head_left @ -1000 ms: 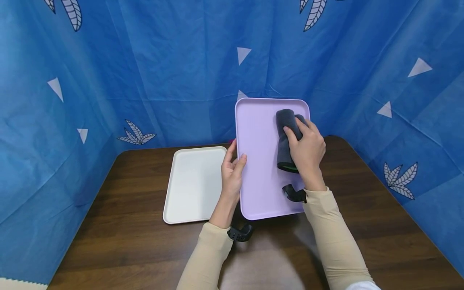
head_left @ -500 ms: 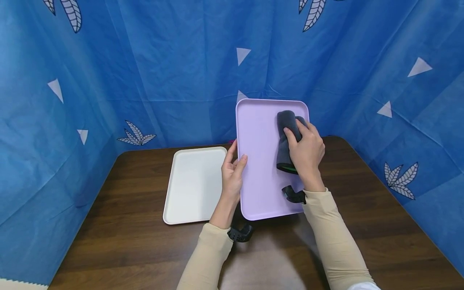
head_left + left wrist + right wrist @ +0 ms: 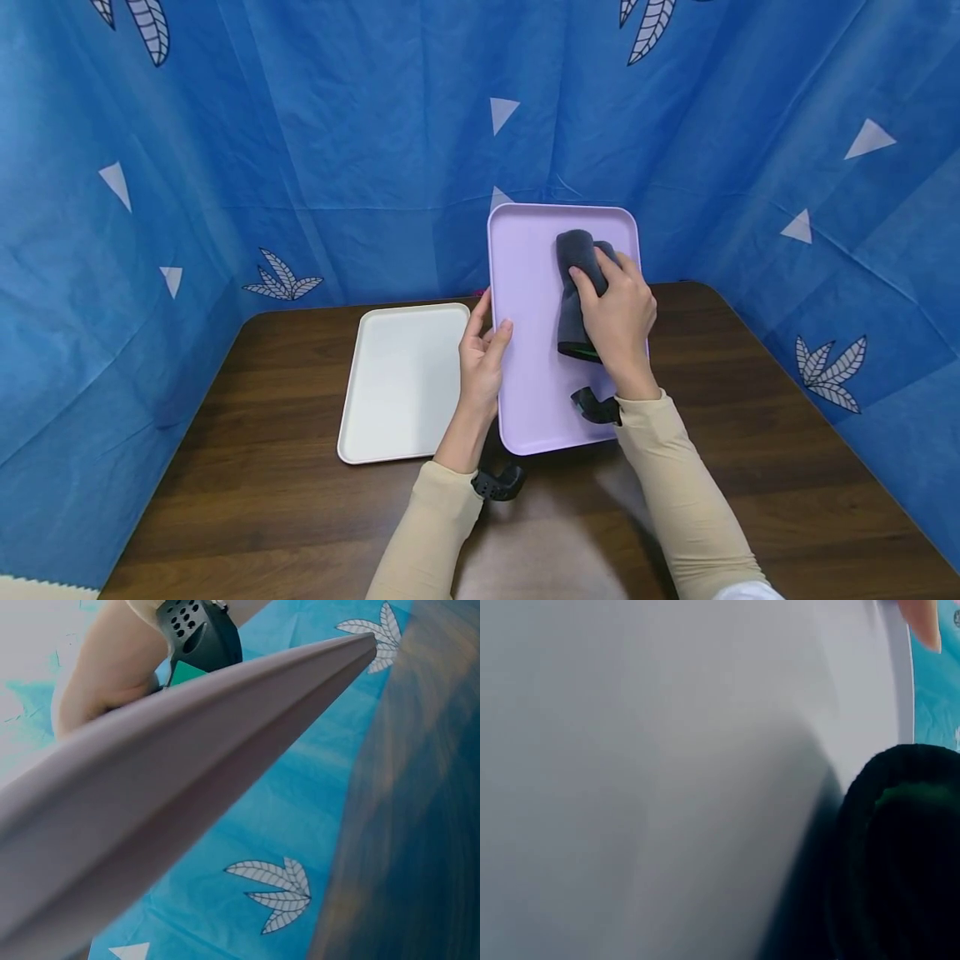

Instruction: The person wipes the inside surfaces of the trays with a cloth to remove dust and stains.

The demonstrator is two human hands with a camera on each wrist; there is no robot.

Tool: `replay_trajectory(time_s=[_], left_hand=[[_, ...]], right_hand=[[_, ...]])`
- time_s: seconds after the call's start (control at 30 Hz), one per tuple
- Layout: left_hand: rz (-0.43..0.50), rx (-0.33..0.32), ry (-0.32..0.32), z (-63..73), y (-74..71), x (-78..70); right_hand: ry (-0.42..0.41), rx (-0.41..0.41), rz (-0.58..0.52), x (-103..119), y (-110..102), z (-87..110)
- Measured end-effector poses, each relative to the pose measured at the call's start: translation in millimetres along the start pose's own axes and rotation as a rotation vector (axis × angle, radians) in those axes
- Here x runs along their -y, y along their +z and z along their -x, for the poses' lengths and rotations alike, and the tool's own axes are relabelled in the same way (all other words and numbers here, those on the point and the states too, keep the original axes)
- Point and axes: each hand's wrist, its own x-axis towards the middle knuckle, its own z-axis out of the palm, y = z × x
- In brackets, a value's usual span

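Note:
My left hand (image 3: pixel 480 358) grips the left edge of a lilac tray (image 3: pixel 528 383), thumb on the inner face and fingers behind. The tray is held tilted up, its inside toward me. Against the tray's upper right part, my right hand (image 3: pixel 621 321) holds a folded dark grey cloth (image 3: pixel 576 292) with a black edge and a green underside. In the right wrist view the cloth's dark rolled end (image 3: pixel 855 847) lies close over the pale tray surface (image 3: pixel 667 750). The left wrist view shows the tray's rim (image 3: pixel 187 742) from the side, with the right wrist beyond it.
A white tray (image 3: pixel 401 383) lies flat on the brown wooden table (image 3: pixel 262 467), left of the lilac one. Blue curtains (image 3: pixel 360 167) with leaf and triangle prints hang behind the table and on both sides. A small pink thing (image 3: pixel 478 292) shows at the back edge.
My right hand has moved a little to the left across the lilac tray with the cloth. The left hand and both trays stay almost where they were.

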Motion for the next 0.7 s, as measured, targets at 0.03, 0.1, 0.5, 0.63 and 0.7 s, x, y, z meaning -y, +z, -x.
replay_trajectory(time_s=[0.03, 0.1, 0.5, 0.63, 0.7], left_hand=[[-0.001, 0.002, 0.0, -0.1, -0.1, 0.1], [-0.004, 0.005, 0.002, 0.0, -0.2, 0.2], [0.001, 0.015, 0.003, -0.4, -0.4, 1.2], [0.012, 0.016, 0.006, 0.1, -0.1, 2.9], [0.027, 0.016, 0.003, 0.7, 0.5, 2.6]], right_hand=[[-0.005, 0.003, -0.001, 2.1, 0.7, 0.7], [-0.018, 0.006, -0.005, 6.6, 2.2, 2.4], [-0.155, 0.01, -0.013, 31.8, 10.6, 13.3], [-0.185, 0.027, -0.007, 39.6, 12.8, 18.1], [-0.203, 0.032, -0.004, 43.4, 13.5, 20.5]])
